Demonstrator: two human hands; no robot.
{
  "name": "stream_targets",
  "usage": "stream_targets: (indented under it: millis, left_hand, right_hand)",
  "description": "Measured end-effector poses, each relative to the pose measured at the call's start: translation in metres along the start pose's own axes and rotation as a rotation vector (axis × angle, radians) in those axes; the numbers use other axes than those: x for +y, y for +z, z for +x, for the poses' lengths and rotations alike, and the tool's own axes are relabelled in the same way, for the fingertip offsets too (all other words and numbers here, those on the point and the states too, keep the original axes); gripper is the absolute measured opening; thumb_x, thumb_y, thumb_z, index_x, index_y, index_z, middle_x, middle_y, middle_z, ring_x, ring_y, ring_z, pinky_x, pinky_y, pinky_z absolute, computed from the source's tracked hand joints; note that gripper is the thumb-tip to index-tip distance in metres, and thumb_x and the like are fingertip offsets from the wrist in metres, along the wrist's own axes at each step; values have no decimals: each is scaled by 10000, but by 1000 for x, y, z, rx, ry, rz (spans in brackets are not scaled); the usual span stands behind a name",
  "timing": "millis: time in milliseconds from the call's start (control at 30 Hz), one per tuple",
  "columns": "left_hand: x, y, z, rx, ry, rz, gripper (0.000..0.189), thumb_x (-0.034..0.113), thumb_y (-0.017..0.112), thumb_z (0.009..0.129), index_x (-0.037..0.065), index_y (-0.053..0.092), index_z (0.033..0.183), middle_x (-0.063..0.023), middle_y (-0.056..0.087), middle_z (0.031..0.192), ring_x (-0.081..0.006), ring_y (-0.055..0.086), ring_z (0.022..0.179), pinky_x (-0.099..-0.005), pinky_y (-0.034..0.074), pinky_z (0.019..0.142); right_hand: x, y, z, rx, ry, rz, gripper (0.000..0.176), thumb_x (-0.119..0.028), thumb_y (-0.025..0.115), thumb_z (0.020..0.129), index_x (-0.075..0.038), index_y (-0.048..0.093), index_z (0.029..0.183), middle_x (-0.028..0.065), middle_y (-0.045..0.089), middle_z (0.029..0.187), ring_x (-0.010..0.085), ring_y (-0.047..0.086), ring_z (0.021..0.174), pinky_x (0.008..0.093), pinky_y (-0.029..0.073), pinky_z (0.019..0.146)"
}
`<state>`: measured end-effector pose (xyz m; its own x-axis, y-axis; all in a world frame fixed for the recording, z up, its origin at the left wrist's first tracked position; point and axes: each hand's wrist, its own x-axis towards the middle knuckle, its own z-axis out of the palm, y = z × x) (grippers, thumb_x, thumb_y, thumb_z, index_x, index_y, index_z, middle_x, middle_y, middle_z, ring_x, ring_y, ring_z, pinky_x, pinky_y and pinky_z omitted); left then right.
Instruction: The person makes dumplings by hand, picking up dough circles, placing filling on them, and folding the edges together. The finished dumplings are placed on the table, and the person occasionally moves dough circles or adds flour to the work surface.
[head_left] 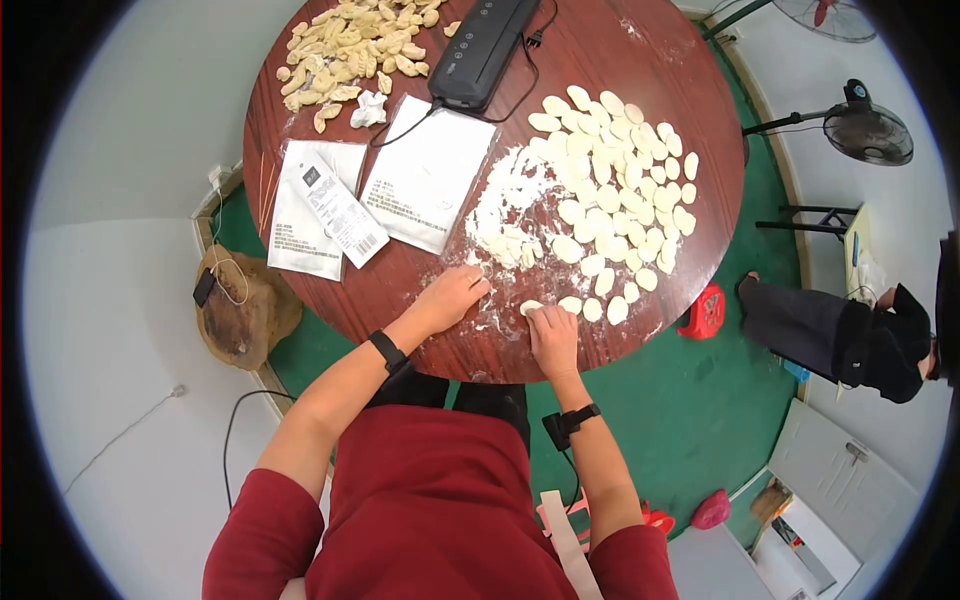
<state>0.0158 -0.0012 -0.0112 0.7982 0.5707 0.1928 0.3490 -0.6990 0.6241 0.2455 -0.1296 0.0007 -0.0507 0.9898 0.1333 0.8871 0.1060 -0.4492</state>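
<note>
With the desk (390, 275) read as a clock face and its wearer placed at six, the fingers of the right hand (553, 335) are set at about five o'clock, their tips laid on a small dough round (529, 307); whether it is pinched or only touched cannot be told. At about seven, the fingers of the left hand (455, 296) are bent and held close together over the floury wood, and whether anything is gripped beneath them cannot be told. The round is pale cream, smooth and flat, and is partly covered by the right fingertips. Similar flattened pieces (617, 195) are spread from two to five o'clock, roughly oval, many overlapped so that lower ones are hidden. Near the centre, white flour (508, 200) is scattered, and by its lower edge small dough lumps (515, 248) are half lost in it, their outlines hard to make out. Toward nine o'clock two white packets (427, 180) are laid, with a narrower labelled packet (340, 208) across the nearer one; their print is too small to be read. Yellowish folded dough pieces (350, 50) are heaped around eleven, and a black appliance (482, 50) is placed near twelve, both cut off by the upper edge.
</note>
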Motion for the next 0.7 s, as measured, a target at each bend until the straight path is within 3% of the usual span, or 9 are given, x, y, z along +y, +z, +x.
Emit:
stream_targets:
  millis: [33,167,267,333,400,467,500,567,700]
  left_hand:
    - [2,1,-9,-141,-69,23,264,9,633,803,28,573,1060,-169,581,1085,-361,594,1062,-439,503,904]
    - [21,-4,-26,-181,-177,-9,298,-1,640,778,34,567,1065,-169,578,1095,-373,585,1085,-457,495,911]
    - [33,-13,-32,-136,-263,-61,380,3,640,761,37,572,1134,-178,580,1135,-393,574,1103,-487,478,921]
    - [36,-17,-32,6,-285,-100,405,21,632,798,39,567,1198,-194,576,1170,-399,563,1110,-504,462,940]
    - [33,-17,-25,67,-289,-55,392,24,624,834,40,560,1221,-201,572,1197,-410,558,1113,-508,454,954]
    - [29,-15,-9,128,-294,-13,380,27,616,870,41,553,1244,-209,567,1224,-421,553,1116,-511,447,968]
    - [27,-13,4,199,-301,51,393,49,619,898,47,542,1283,-208,543,1271,-420,532,1156,-515,431,997]
    - [22,-2,24,263,-309,110,407,72,621,925,53,530,1321,-207,520,1318,-420,510,1196,-518,415,1027]
    - [11,29,44,318,-333,192,527,118,620,954,116,455,1453,-192,391,1481,-432,399,1347,-540,346,1140]
  right_hand:
    - [-2,1,-5,10,16,25,109,-76,696,851,-85,650,950,67,620,909,285,603,928,435,444,761]
    - [-6,-12,-10,-3,69,148,110,-73,720,837,-83,657,926,65,621,901,297,604,914,434,445,754]
    - [1,-22,-2,12,24,232,101,-68,730,842,-78,663,918,65,634,912,310,606,899,427,447,749]
    - [12,-19,10,149,150,178,78,-66,724,860,-73,663,909,67,650,921,313,611,878,430,447,734]
    - [20,-15,27,185,167,140,120,-85,717,879,-78,675,991,85,663,1022,311,609,948,443,448,791]
    - [12,-7,49,293,275,-95,270,-136,693,912,-100,653,1176,122,626,1187,315,577,1099,481,427,915]
    - [10,1,57,290,280,-95,270,-136,693,912,-100,653,1176,122,626,1187,315,577,1099,481,427,915]
    - [3,18,68,198,232,-163,440,-210,656,952,-136,560,1375,144,533,1367,324,493,1267,520,351,1042]
    - [-8,41,72,87,175,-179,562,-284,650,956,-172,481,1480,136,450,1485,301,418,1381,523,282,1102]
